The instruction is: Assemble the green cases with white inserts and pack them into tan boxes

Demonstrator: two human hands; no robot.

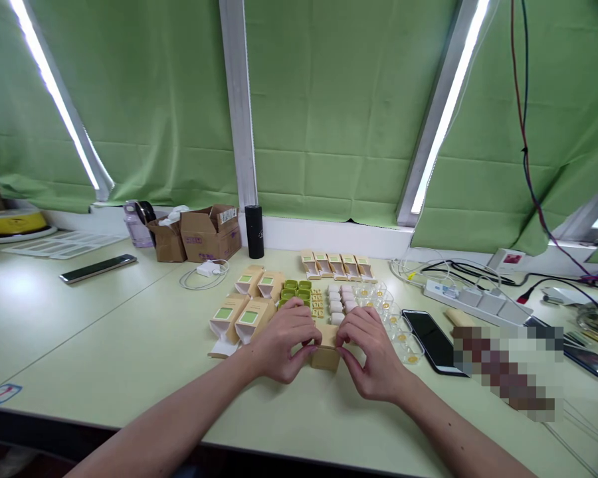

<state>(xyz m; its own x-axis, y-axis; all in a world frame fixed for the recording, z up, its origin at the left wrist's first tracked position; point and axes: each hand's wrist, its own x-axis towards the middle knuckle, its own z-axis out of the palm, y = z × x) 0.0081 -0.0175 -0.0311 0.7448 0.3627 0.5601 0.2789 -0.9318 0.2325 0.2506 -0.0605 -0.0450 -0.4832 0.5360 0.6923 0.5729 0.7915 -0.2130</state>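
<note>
A small kraft cardboard box [325, 357] stands on the table between my hands, near the middle of the view. My left hand [290, 340] pinches its left upper edge with thumb and fingertips. At the right upper edge, my right hand [369, 352] grips it the same way. Just behind are several green square cups [290, 285], small gold-toned pieces [317, 302], pale pink and white blocks [335, 307] and clear plastic trays [402, 337] with gold centres. To the left lie several kraft boxes [255, 318] with green labels and open white flaps.
Several open kraft boxes [335, 264] form a row farther back. A black phone [434, 342] and a white power strip [478, 300] with cables lie right. Back left stand a black tumbler [254, 232], brown cartons [210, 236] and a white charger [208, 268].
</note>
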